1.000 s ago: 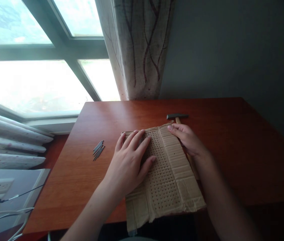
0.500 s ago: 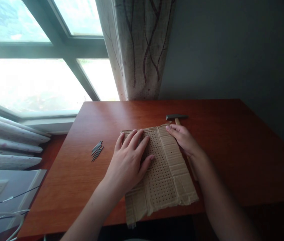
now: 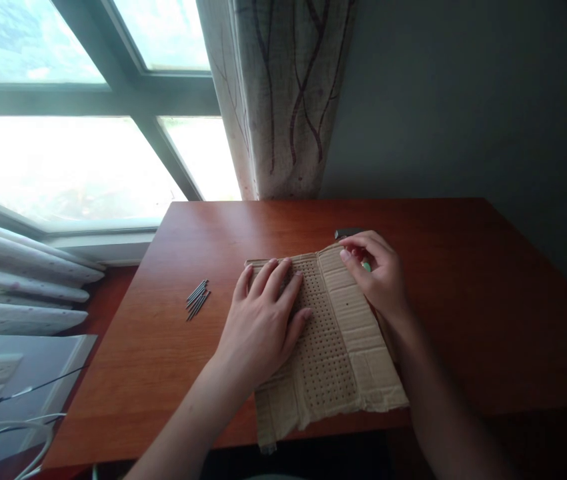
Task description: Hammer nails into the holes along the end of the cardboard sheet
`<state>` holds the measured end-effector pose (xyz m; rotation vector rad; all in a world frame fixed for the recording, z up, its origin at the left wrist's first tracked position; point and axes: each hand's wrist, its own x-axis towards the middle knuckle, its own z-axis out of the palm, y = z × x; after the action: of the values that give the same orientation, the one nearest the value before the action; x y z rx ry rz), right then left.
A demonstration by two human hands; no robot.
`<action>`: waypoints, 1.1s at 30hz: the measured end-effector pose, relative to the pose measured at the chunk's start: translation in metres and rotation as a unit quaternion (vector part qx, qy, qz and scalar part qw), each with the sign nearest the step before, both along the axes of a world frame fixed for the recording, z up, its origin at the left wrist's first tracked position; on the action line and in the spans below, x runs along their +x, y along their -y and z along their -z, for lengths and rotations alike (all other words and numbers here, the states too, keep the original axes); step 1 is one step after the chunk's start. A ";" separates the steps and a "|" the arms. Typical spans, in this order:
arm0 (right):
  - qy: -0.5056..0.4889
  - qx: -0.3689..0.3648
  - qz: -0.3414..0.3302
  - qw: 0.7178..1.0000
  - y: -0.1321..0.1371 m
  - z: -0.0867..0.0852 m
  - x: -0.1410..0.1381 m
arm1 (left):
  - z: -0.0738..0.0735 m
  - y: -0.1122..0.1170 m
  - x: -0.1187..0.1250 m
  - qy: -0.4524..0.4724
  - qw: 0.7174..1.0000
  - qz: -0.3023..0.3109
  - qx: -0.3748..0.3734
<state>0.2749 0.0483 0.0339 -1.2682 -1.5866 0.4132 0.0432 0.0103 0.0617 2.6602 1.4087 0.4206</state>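
Your left hand (image 3: 258,320) lies on the cardboard (image 3: 326,347), fingers apart. Your right hand (image 3: 381,273) curls at its far right corner; whether clamped, I can't tell.

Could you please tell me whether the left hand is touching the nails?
Apart: the head view shows a strip of tabletop between the left hand, spread over the perforated cardboard, and the nails.
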 end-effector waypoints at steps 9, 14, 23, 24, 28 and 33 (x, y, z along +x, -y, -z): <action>0.172 0.027 -0.128 0.976 0.005 -0.011 0.005 | -0.002 -0.003 0.001 0.000 1.000 0.019 0.005; 0.199 0.004 -0.152 0.968 0.007 -0.011 -0.003 | -0.002 -0.004 0.000 0.013 0.999 0.043 0.015; 0.231 -0.020 -0.119 0.965 0.009 -0.004 -0.015 | 0.002 -0.004 -0.002 0.020 0.999 0.037 0.007; 0.232 -0.021 -0.117 0.965 0.009 -0.003 -0.015 | 0.002 -0.004 -0.002 0.019 0.999 0.036 0.007; 0.239 -0.029 -0.111 0.964 0.010 -0.005 -0.016 | 0.003 -0.004 -0.001 0.024 0.999 0.039 0.014; 0.259 -0.042 -0.102 0.960 0.010 -0.009 -0.020 | 0.006 -0.004 -0.002 0.036 0.998 0.041 0.014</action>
<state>0.2553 0.0382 0.0429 -1.3512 -2.1746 0.2889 0.0411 0.0142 0.0552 2.6851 1.2780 0.5268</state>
